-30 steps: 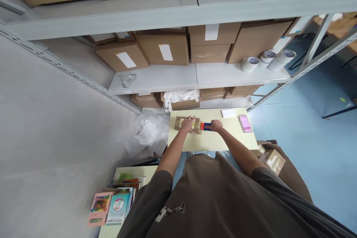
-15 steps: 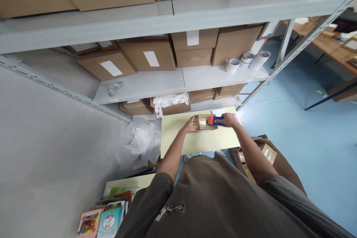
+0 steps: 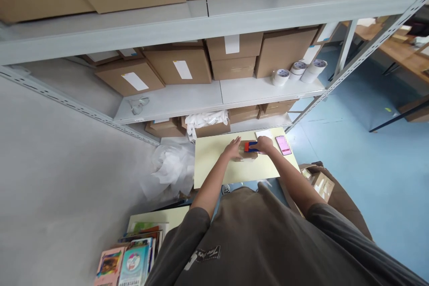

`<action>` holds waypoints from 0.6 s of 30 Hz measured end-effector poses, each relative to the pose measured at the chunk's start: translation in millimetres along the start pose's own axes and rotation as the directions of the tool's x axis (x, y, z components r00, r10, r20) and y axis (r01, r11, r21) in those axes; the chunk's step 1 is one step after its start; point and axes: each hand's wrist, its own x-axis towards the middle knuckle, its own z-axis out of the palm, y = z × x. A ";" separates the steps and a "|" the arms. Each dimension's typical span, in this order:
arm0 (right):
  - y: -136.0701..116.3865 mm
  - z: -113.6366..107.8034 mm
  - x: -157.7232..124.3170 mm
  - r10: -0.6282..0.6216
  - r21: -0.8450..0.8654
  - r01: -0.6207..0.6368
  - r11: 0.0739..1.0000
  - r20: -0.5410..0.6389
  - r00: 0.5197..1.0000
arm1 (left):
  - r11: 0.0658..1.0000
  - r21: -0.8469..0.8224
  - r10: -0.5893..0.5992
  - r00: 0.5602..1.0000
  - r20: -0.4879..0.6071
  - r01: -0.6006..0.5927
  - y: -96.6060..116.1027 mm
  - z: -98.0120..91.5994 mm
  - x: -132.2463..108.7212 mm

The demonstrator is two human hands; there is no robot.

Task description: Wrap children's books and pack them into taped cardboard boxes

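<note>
A small brown cardboard box (image 3: 248,156) lies on the pale yellow table (image 3: 214,165) in front of me. My left hand (image 3: 233,148) rests on the box's left end with fingers spread flat. My right hand (image 3: 264,144) is closed round the blue handle of a red and blue tape dispenser (image 3: 250,146), which sits on top of the box.
A pink phone (image 3: 283,145) and a white pad (image 3: 263,134) lie on the table's far right. Grey shelving (image 3: 214,94) behind holds cardboard boxes and tape rolls (image 3: 296,71). White wrapping (image 3: 170,167) lies left; books (image 3: 130,261) are stacked lower left; open cartons (image 3: 321,183) stand right.
The box has come down flat on the table from a slightly raised, tilted position. My left hand has moved from its left side onto its top, and the dispenser has shifted left along the box.
</note>
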 end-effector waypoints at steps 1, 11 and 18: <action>1.9 -0.1 0.8 -0.009 -0.002 0.009 1.000 0.011 1.000 | 1.000 0.007 -0.014 1.000 0.012 0.014 2.3 3.6 6.4; 80.1 12.3 9.0 -0.105 0.051 0.104 0.993 0.014 0.994 | 0.998 -0.052 -0.035 0.999 0.023 0.036 -3.1 12.3 1.3; 166.3 3.0 20.2 0.023 0.044 -0.024 0.999 0.022 1.000 | 0.996 -0.088 0.009 0.999 0.032 -0.006 -4.7 8.1 -2.1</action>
